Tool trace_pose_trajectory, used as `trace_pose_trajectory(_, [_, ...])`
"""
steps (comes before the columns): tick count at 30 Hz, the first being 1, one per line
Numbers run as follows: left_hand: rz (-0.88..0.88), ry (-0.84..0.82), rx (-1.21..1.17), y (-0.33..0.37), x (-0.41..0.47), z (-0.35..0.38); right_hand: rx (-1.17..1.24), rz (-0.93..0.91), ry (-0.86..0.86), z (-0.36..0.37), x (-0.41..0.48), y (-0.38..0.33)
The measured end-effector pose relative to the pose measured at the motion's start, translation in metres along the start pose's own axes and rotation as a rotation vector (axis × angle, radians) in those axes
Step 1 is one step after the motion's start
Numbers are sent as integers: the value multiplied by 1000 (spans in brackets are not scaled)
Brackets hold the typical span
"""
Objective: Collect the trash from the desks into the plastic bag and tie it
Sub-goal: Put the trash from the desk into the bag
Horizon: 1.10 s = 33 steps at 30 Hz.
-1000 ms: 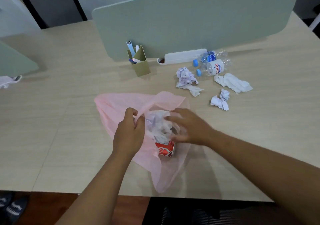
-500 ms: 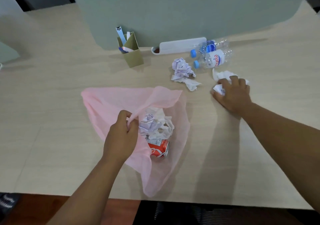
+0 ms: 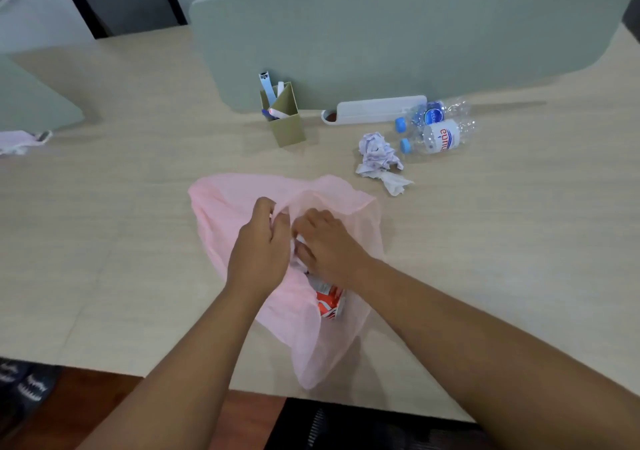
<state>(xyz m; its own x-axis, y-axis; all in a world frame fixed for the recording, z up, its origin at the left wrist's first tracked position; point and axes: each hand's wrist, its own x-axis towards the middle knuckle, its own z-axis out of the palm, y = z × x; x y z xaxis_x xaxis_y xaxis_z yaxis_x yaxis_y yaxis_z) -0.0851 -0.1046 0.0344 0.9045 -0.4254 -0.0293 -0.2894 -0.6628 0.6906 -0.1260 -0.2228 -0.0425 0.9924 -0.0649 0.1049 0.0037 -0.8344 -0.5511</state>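
Pinching the rim of the pink plastic bag [image 3: 225,207] between thumb and curled fingers, my left grip [image 3: 261,245] lifts one side of the mouth. My right grip [image 3: 327,245] sits just beside it inside the opening, fingers curled round a white paper wad [image 3: 299,242] of which only scraps show between my knuckles.

The bag is thin, translucent and wrinkled. It lies flat on the pale wood-grain tabletop [image 3: 121,242], broad at the far end and tapering to a point that almost reaches the near edge. Through the film below my right wrist shows a red can [image 3: 329,306], printed and dented.

Beyond the bag to the right lie a crumpled paper ball [image 3: 375,153] with faint print and, touching it, a soft white tissue [image 3: 396,183]. Just past them are two clear, crushed bottles [image 3: 440,138] with blue caps, side by side.

An olive card pen holder [image 3: 287,126] and a long white tray [image 3: 374,110] stand against the grey-green divider panel [image 3: 381,34], which closes the far side. Bare tabletop stretches wide to the left and right of the bag.
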Motion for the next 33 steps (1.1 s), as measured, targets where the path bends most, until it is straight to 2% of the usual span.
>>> trace_pose_trajectory(2, [19,42,2,4,0,-3,-22,110,-253,1,21,-4])
trace_pose_trajectory(3, [28,58,9,4,0,-4,-32,134,-325,3,28,0])
trace_pose_trajectory(4, [34,71,18,4,0,-5,-41,119,-321,4,30,5])
trace_pose_trajectory(7, [13,101,36,-2,4,-7,-30,-6,-67,-7,13,34])
trace_pose_trajectory(10, [-34,125,35,-12,5,-3,-239,-188,264,-21,-10,85])
trace_pose_trajectory(11, [-47,131,31,-15,4,0,-316,-163,313,-27,-14,102])
trace_pose_trajectory(14, [-66,156,35,-23,2,9,-476,64,398,-46,1,152])
trace_pose_trajectory(16, [-75,161,31,-27,1,13,-524,161,328,-56,25,172])
trace_pose_trajectory(19, [-100,159,10,-32,3,14,-459,257,89,-56,57,175])
trace_pose_trajectory(21, [-122,154,-13,-36,5,13,-378,377,50,-41,65,170])
trace_pose_trajectory(23, [-136,144,-18,-40,6,13,-281,431,186,-26,59,165])
trace_pose_trajectory(26, [-141,145,-14,-44,8,13,-211,408,390,-11,38,161])
trace_pose_trajectory(30, [-127,127,-14,-42,13,11,-2,453,437,-8,10,149])
trace_pose_trajectory(33, [-121,94,-40,-34,15,5,235,478,593,-24,-12,126])
